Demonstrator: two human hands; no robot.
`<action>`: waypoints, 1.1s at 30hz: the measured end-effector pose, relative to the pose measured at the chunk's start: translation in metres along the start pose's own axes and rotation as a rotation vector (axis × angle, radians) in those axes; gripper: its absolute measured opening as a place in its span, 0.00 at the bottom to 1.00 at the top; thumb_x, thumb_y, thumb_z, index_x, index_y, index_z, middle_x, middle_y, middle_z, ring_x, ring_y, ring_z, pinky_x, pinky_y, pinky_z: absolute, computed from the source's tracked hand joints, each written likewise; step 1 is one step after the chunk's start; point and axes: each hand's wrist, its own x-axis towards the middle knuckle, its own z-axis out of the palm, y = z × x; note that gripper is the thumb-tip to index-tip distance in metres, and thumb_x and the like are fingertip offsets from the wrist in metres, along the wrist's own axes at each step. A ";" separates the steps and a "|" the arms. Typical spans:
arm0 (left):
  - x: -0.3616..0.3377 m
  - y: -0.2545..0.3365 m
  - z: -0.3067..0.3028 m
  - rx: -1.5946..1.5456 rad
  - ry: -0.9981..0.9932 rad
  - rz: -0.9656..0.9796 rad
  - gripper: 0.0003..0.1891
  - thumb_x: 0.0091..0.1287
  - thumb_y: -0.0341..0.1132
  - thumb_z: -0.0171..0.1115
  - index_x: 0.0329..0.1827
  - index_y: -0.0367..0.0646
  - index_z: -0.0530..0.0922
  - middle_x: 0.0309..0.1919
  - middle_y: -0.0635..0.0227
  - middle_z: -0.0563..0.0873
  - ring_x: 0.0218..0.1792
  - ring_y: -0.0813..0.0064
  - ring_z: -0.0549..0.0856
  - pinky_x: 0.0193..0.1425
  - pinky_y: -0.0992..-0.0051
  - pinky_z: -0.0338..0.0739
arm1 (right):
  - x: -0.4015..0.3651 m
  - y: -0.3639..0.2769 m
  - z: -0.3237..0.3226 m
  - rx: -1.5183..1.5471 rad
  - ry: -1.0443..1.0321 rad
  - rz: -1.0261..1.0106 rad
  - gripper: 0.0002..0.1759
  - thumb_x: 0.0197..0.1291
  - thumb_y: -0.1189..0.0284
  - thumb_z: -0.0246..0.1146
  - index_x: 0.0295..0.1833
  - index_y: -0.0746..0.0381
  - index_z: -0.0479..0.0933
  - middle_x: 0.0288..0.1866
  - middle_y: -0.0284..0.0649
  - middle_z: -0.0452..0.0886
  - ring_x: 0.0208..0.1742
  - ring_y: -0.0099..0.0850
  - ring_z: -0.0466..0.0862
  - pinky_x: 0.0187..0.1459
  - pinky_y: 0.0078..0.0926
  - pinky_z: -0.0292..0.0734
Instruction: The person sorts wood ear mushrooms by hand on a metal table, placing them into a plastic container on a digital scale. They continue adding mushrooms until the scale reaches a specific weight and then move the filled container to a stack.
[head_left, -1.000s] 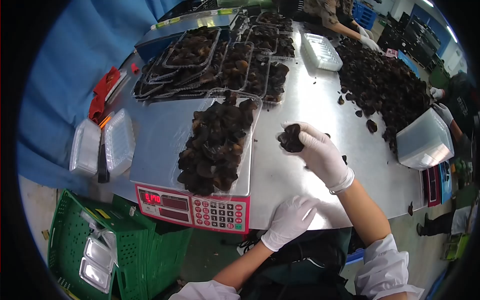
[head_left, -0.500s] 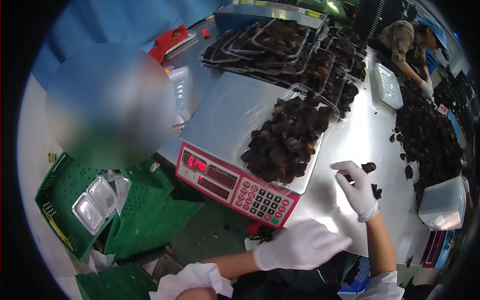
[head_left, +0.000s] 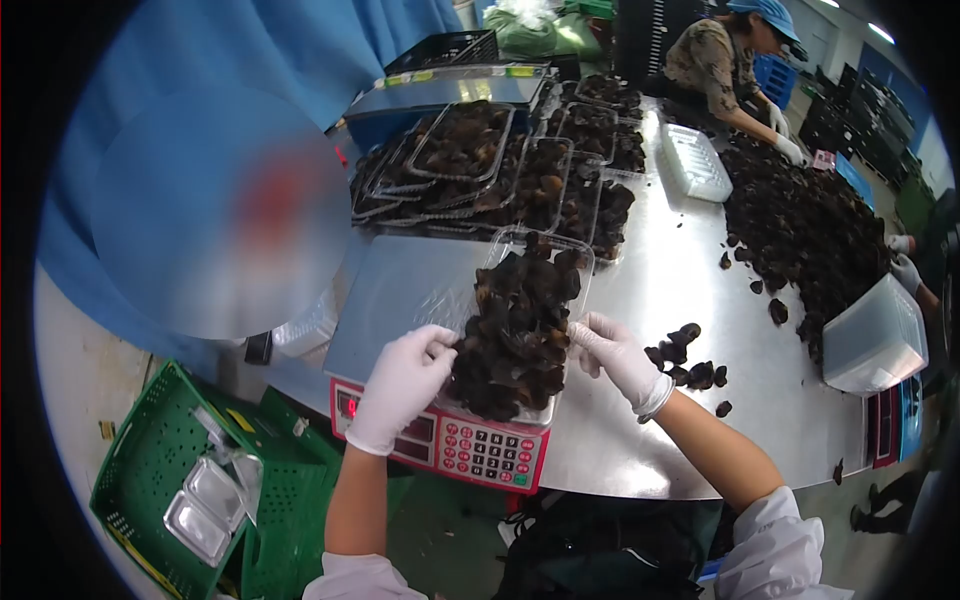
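A clear plastic tray (head_left: 588, 252), heaped with dark pieces (head_left: 520, 320) that look like wood ear mushrooms, lies on the metal plate of a red and white weighing scale (head_left: 490, 455). At the tray's left edge, my gloved left hand (head_left: 400, 390) has its fingers curled and pinched on the rim. My gloved right hand (head_left: 620, 362) pinches the opposite side, fingertips against the rim and the outer pieces. The left hand covers most of the scale's lit display. Several loose mushroom pieces (head_left: 690, 362) lie on the steel table just right of my right hand.
Filled trays (head_left: 460, 140) are stacked behind the scale. A big mushroom pile (head_left: 790, 230) spreads along the right, where a co-worker in a blue cap (head_left: 765, 12) reaches in. Stacked clear containers (head_left: 880, 335) stand at the right edge. Green crates (head_left: 130, 450) sit lower left.
Both hands have come to the tray: the left rose from in front of the scale to its left rim, the right moved in from the tabletop. The camera view has shifted.
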 end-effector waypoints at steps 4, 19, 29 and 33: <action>0.010 0.018 0.017 -0.086 -0.100 -0.022 0.13 0.69 0.26 0.59 0.54 0.32 0.81 0.30 0.72 0.82 0.25 0.87 0.79 0.30 0.82 0.77 | -0.004 0.003 -0.011 0.212 0.118 -0.026 0.12 0.73 0.62 0.61 0.39 0.57 0.74 0.36 0.28 0.79 0.36 0.16 0.78 0.38 0.19 0.79; 0.044 0.038 0.050 -1.245 -0.438 -0.117 0.43 0.55 0.21 0.45 0.81 0.37 0.55 0.76 0.56 0.67 0.73 0.65 0.72 0.74 0.68 0.70 | 0.004 -0.030 -0.037 0.578 0.058 -0.178 0.07 0.74 0.68 0.57 0.39 0.53 0.69 0.32 0.26 0.75 0.29 0.15 0.75 0.32 0.18 0.76; 0.042 -0.012 -0.056 -0.855 0.006 0.178 0.21 0.79 0.39 0.48 0.70 0.40 0.73 0.63 0.61 0.83 0.60 0.63 0.85 0.68 0.61 0.79 | -0.021 -0.041 -0.045 0.095 -0.003 -0.151 0.16 0.78 0.63 0.50 0.49 0.64 0.76 0.63 0.49 0.81 0.55 0.31 0.84 0.56 0.30 0.80; 0.082 -0.038 -0.132 -1.198 0.298 -0.300 0.19 0.78 0.36 0.49 0.66 0.39 0.77 0.59 0.60 0.85 0.58 0.63 0.86 0.66 0.61 0.81 | -0.091 -0.018 -0.089 -0.141 0.316 -0.074 0.18 0.78 0.66 0.48 0.56 0.67 0.78 0.50 0.43 0.84 0.46 0.28 0.84 0.56 0.28 0.77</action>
